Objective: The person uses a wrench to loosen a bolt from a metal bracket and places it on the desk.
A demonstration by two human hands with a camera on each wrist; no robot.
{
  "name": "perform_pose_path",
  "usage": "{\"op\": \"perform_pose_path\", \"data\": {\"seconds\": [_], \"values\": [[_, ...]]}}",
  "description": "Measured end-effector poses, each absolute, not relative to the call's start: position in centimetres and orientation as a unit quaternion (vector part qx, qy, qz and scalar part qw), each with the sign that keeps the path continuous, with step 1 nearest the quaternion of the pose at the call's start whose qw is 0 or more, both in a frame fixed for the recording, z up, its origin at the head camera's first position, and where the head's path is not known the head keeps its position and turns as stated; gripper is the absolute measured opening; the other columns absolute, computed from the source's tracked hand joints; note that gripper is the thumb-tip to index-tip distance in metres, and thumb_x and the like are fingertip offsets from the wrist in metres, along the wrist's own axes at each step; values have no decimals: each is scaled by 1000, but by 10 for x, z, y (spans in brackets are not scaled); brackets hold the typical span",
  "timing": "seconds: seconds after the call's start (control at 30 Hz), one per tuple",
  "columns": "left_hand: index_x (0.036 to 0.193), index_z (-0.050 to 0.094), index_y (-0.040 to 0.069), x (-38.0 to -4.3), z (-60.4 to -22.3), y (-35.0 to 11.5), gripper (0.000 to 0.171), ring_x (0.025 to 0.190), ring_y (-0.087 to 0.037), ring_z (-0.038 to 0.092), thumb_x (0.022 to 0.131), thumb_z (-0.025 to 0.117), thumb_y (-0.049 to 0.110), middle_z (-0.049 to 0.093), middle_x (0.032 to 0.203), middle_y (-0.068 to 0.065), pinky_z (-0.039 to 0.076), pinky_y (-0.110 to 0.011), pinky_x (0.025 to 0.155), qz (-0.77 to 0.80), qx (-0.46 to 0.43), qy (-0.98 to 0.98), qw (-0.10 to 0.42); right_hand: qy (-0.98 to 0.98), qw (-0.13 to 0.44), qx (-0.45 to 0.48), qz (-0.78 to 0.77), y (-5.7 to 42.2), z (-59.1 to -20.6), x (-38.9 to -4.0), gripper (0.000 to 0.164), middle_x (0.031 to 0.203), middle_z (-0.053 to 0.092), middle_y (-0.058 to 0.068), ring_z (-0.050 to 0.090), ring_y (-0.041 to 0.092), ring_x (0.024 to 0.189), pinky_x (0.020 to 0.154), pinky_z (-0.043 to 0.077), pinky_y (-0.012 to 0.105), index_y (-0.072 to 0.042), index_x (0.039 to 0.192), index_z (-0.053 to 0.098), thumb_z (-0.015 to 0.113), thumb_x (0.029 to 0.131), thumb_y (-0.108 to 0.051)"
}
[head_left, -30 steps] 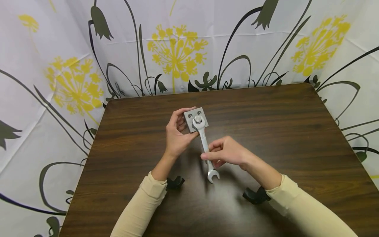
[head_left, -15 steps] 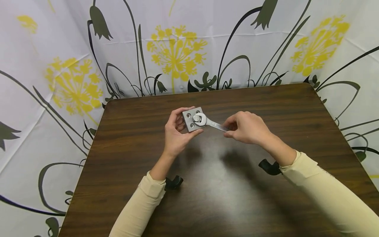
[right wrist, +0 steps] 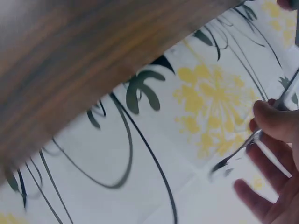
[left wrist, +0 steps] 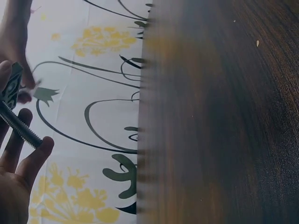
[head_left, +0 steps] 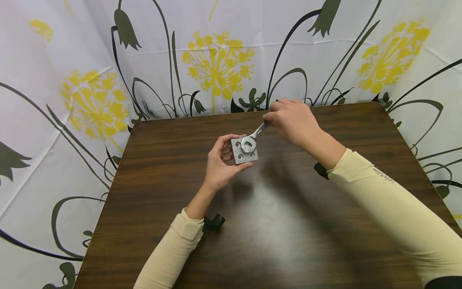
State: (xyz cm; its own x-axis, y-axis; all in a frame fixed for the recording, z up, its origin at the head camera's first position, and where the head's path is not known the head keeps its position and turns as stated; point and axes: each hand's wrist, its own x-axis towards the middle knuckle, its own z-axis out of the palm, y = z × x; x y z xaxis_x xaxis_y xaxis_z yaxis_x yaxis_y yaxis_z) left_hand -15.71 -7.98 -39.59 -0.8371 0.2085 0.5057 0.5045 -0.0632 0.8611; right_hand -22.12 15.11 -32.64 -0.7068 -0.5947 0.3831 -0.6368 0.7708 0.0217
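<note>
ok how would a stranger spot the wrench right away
Start at the dark wooden table and find the square grey block held above it. The wrench is the silver tool slanting away from the block's bolt; being long and slim sets it apart from the squat, holed block.

Tabletop point(head_left: 169, 172) is dark brown wood grain with rounded far corners, running under the left grip point(head_left: 221, 164) and past it both sides. Shadows point(head_left: 241, 190) fall on it, nearer the wearer than left grip and right grip point(head_left: 293, 120); pale glare point(head_left: 288, 237) nearer still.
</note>
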Motion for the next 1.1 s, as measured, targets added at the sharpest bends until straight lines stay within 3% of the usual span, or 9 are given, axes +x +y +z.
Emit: {"op": "perform_pose_path", "data": {"seconds": [0.1,0.2,0.37,0.47,0.57,0.73,0.87,1.1], "values": [[124,50,-10,-157,-396,-78,72,104,-24,64,61,84,-20,63,124,-21,56,-31,82,-676,-260,-682,103,-892,228,388,31,149,-320,-231,19,91,64,5,59,27,91,86,47,42,-16,101,77,74,84,-8],[124,50,-9,-156,-397,-79,73,100,-21,65,61,84,-19,65,118,-22,56,-30,80,-672,-254,-688,107,-879,254,402,20,150,-317,-236,22,92,64,6,60,28,91,87,48,42,-16,103,77,73,84,-5],[124,51,-8,-159,-401,-83,73,100,-24,65,60,84,-19,64,121,-23,56,-30,79,-680,-259,-675,122,-916,240,313,74,163,-328,-229,14,84,64,1,61,26,74,59,51,44,-19,98,77,71,88,-11],[126,52,-3,-166,-411,-87,75,104,-27,65,60,85,-19,62,127,-22,56,-31,81,-689,-260,-663,134,-946,161,230,160,163,-338,-215,10,82,69,-3,64,22,68,52,49,45,-19,98,76,74,88,-20],[126,52,1,-172,-418,-89,77,106,-28,64,60,84,-20,61,129,-20,56,-32,81,-694,-252,-659,144,-928,35,157,335,152,-346,-196,19,84,73,3,66,18,67,59,54,39,-9,99,74,78,86,-22],[125,48,-9,-166,-405,-87,73,105,-25,65,61,81,-23,62,127,-23,57,-32,81,-694,-246,-659,152,-712,-152,16,685,120,-348,-154,32,90,73,15,70,18,66,65,60,37,8,112,65,73,90,-15],[123,46,-14,-162,-399,-86,69,106,-24,64,63,78,-25,59,126,-29,56,-32,83,-697,-248,-654,155,-559,-201,-66,802,93,-344,-121,40,86,72,8,70,15,64,61,59,31,9,123,58,66,96,-19],[124,47,-14,-162,-400,-87,67,108,-30,64,65,76,-25,58,127,-31,55,-32,86,-698,-247,-654,157,-446,-213,-92,864,55,-341,-86,35,79,69,4,67,12,61,57,57,26,6,117,59,63,98,-23]]}}
